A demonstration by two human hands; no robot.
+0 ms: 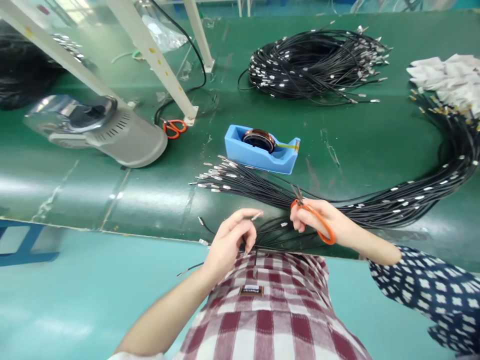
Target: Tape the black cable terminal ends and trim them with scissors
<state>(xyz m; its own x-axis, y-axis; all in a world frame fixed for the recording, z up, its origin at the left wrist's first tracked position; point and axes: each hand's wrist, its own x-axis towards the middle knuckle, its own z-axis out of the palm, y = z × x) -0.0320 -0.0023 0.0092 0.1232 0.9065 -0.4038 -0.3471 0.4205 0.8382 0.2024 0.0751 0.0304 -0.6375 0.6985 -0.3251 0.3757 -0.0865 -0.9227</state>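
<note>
My right hand (313,212) is closed around small orange-handled scissors (325,231), whose short blades point away from me. Just left of it, my left hand (232,237) has its fingers curled on the end of a black cable; a silvery tip (257,216) shows by the index finger. Several loose black cables (273,232) run between the hands along the table's front edge, some ends hanging over it. Beyond both hands lies a long bundle of black cables (258,186) with pale tags and metallic ends, curving off to the right.
A blue tape dispenser (258,162) with amber tape stands behind the bundle. Farther back is a coiled cable bundle (315,65). To the left are a grey machine (127,132), a second orange-handled pair of scissors (174,128) and white posts (161,65). White-wrapped cable ends (450,80) lie right.
</note>
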